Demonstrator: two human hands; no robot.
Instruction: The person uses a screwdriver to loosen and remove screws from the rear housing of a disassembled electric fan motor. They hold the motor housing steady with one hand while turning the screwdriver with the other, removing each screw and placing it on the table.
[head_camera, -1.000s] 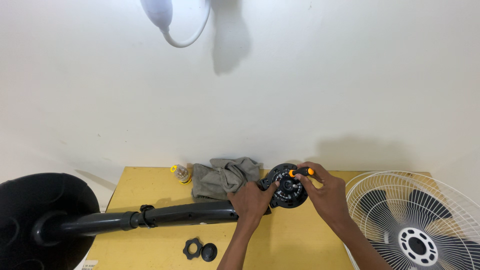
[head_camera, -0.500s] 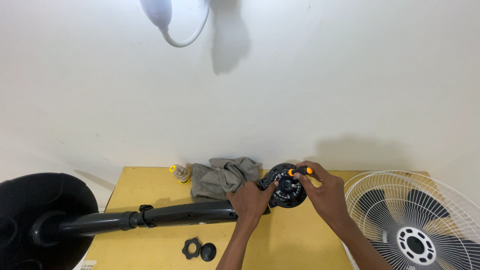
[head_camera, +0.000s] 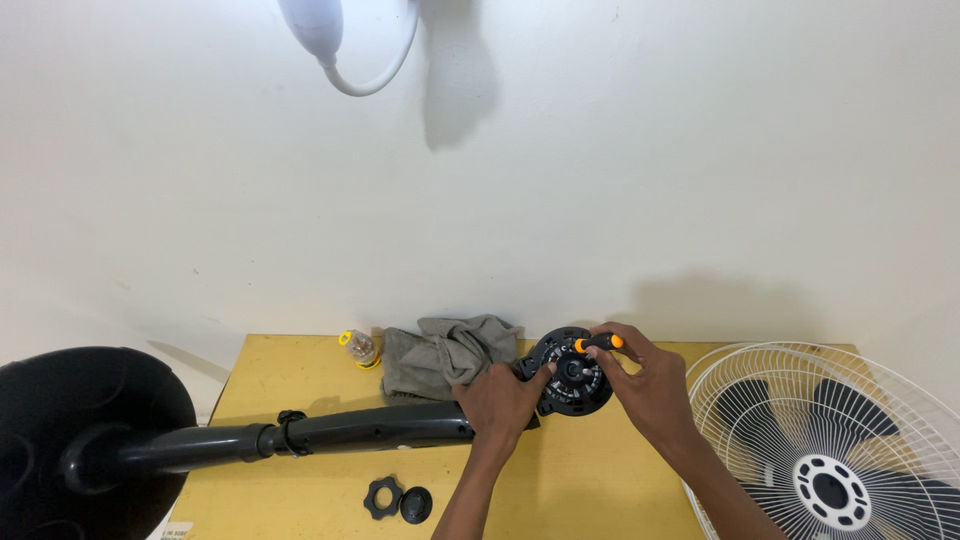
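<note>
At the far middle of the yellow table (head_camera: 300, 360), the black fan motor head (head_camera: 572, 373) is steadied by the closed left hand (head_camera: 505, 400) so that the orange-handled screwdriver (head_camera: 598, 343), gripped in the right hand (head_camera: 655, 385), can be held against it.

Our left hand (head_camera: 505, 400) and right hand (head_camera: 650, 385) meet on the round black plastic fan motor housing (head_camera: 572, 372), which lies between their fingers on the yellow wooden table (head_camera: 300, 375). The orange-and-black screwdriver (head_camera: 598, 343) sits under our right fingertips, on the housing's far edge. Left of our left fingers we find the crumpled grey cloth (head_camera: 445, 355), and beyond it the small clear bottle with a yellow cap (head_camera: 360, 347). The long black metal fan pole (head_camera: 330, 432) runs leftward from our left hand to the round black base (head_camera: 80, 440). Nearer us than those fingers lie the black toothed plastic nut (head_camera: 382, 496) and, touching it, the black round cap (head_camera: 416, 503). Right of our right fingers rests the white wire fan grille (head_camera: 760, 400).
</note>
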